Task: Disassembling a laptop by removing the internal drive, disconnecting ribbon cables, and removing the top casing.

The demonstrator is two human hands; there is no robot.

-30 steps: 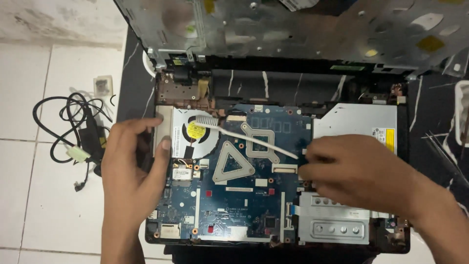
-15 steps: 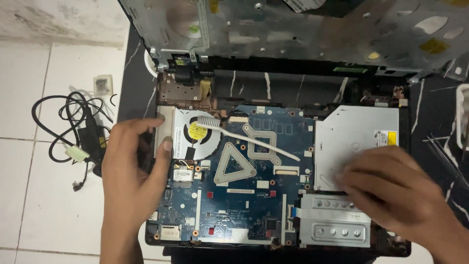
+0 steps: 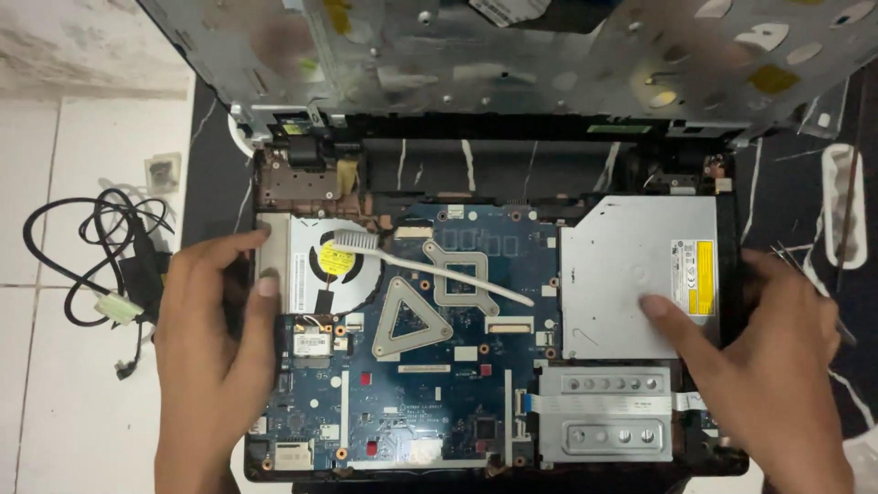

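Hiding laptop edges (image 3: 494, 468): left hand (image 3: 215, 338), right hand (image 3: 759, 366).

- Two bare hands in view, left hand (image 3: 215, 352) and right hand (image 3: 764, 366).
- No gloves, rings, watch or bracelet on either.
- No sleeve visible at either wrist; forearms bare to the bottom edge of the frame.
- Fingernails short, trimmed close; thumbnail of the left plainly seen.
- Knuckles and finger creases visible on the right.
- No marks, plasters or tattoos seen.
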